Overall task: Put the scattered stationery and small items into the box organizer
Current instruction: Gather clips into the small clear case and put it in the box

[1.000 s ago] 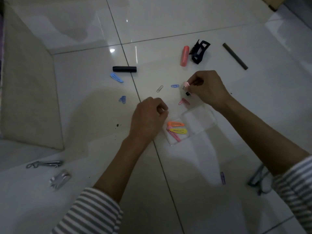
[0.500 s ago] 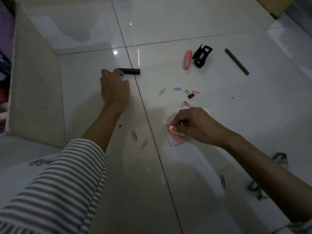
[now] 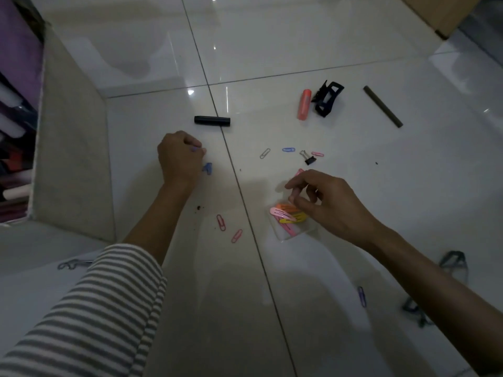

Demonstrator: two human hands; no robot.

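Two hands: left hand [image 3: 178,159] pinched a blue clip [image 3: 195,149], best carried low rightward to the box [image 3: 302,231]; right hand [image 3: 332,205] hovered slack-fingered, seemingly empty.

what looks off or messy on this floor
Dark crumbs speckle the tile beside the left forearm, unlike the stationery. Two pink paper clips lie loose nearby, and the hair clips sit crisscrossed in the clear box, not lined up. Nothing looks broken.

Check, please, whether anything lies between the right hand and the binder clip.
Only a pink clip, lying flat just beyond the right hand, sits on the way to the binder clip; nothing else shows.
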